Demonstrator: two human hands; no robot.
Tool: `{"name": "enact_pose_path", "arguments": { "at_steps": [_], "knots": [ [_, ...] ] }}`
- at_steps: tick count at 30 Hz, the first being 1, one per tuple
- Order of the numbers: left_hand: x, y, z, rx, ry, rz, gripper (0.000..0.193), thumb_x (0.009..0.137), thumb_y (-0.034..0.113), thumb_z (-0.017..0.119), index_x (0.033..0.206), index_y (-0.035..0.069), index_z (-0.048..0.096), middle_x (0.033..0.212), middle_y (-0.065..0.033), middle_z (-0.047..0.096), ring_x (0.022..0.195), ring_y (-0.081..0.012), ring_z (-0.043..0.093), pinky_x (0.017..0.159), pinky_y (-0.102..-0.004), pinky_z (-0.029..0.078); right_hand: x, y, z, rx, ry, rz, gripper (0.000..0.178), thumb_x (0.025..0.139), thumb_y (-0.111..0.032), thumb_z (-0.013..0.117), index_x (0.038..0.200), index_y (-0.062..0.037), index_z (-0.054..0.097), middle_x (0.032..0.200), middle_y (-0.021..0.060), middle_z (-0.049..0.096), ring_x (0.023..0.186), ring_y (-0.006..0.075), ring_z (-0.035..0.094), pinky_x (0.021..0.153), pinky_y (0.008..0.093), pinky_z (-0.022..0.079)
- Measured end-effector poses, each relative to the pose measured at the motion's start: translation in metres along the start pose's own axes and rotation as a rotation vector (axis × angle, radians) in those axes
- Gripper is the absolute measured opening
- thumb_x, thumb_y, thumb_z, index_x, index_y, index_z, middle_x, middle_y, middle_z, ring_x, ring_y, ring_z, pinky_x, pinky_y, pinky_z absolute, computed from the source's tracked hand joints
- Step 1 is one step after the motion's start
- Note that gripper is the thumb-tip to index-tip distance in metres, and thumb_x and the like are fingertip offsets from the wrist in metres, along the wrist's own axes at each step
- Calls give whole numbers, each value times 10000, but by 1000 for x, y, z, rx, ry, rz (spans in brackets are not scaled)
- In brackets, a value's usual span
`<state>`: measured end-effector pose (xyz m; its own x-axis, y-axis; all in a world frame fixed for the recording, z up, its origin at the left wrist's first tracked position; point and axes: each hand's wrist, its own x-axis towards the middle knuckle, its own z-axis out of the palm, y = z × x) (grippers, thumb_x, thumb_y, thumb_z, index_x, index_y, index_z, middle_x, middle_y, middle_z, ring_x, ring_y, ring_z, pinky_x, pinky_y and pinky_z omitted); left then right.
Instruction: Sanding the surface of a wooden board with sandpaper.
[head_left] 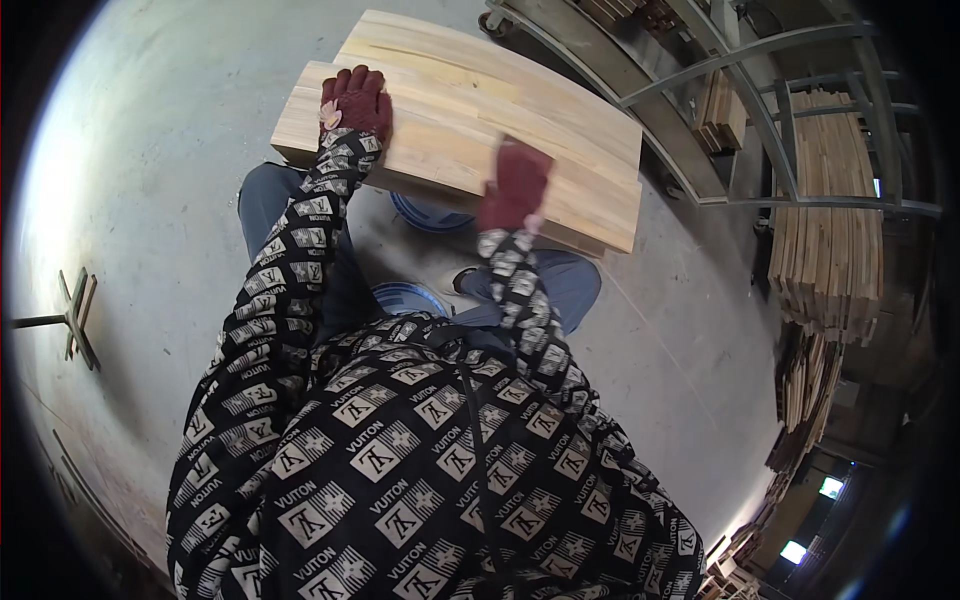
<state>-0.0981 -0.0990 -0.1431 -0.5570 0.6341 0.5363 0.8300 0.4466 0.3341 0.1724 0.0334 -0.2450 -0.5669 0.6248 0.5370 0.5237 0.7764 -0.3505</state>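
The pale wooden panels (pixel 460 125), seemingly two layers set slightly out of line, span the space before the person's knees (pixel 575 285); everything else is placed from them. The maroon-gloved left hand (pixel 358 102) lies palm down near the panels' left end, its grip spread, fingers a little parted, pinching nothing. The right hand (pixel 517 185), gloved alike, is over the panels right of their middle. It is blurred, so I cannot tell whether its grip is spread or closed, nor whether it touches the wood.

For good handling, I would keep the left palm flat and well in from the end, so the layers are less likely to slip, and let the right hand bear lightly and evenly, clear of the sharp-looking corners.

A blue bucket (pixel 432 213) shows partly beneath the panels' near edge, with a second blue rim (pixel 410 297) closer to the person. Right of the panels stands a metal rack (pixel 670 150), with stacked planks (pixel 825 230) farther out. Well left of them is a metal stand (pixel 72 320) on the grey floor (pixel 150 150).
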Motion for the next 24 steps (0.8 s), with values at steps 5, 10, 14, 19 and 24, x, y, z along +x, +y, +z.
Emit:
{"name": "enact_pose_path", "arguments": {
  "at_steps": [5, 10, 14, 19, 24],
  "knots": [
    [-12, -16, 5, 26, -19, -21, 267, 857, 212, 583, 1084, 77, 626, 1131, -108, 635, 1093, -317, 579, 979, -466, 428, 38, -142, -42, 151, -333, -407, 564, 789, -233, 720, 1318, -82, 595, 1311, 166, 585, 1264, 358, 502, 1112, 476, 370],
    [-4, -8, 4, -7, -11, 2, 271, 858, 210, 587, 1088, 75, 634, 1151, -111, 643, 1102, -315, 580, 987, -465, 427, 9, 16, -58, 169, -127, -58, 570, 926, -236, 620, 1479, -136, 525, 1527, 109, 501, 1471, 282, 384, 1242, 447, 233],
    [-9, -12, 0, 9, 23, -3, 244, 869, 220, 598, 1058, 71, 639, 1092, -98, 629, 1093, -288, 566, 977, -448, 419, 15, 119, -126, -81, -7, 23, 452, 913, -209, 595, 1344, -77, 631, 1365, 166, 624, 1342, 371, 507, 1157, 450, 358],
    [-9, -13, -1, 26, 37, -11, 232, 871, 213, 597, 1049, 70, 640, 1083, -99, 626, 1078, -285, 566, 976, -446, 420, 23, 114, -101, -227, 73, 155, 481, 839, -151, 633, 1308, -49, 617, 1315, 177, 623, 1287, 372, 522, 1102, 491, 403],
    [2, 2, 3, 1, 24, 35, 236, 864, 226, 587, 1039, 74, 632, 1088, -99, 616, 1083, -277, 556, 972, -443, 413, 8, -21, 18, 443, -61, 14, 526, 807, -124, 666, 1322, -48, 594, 1333, 178, 601, 1290, 368, 509, 1108, 503, 391]
  ]
}}
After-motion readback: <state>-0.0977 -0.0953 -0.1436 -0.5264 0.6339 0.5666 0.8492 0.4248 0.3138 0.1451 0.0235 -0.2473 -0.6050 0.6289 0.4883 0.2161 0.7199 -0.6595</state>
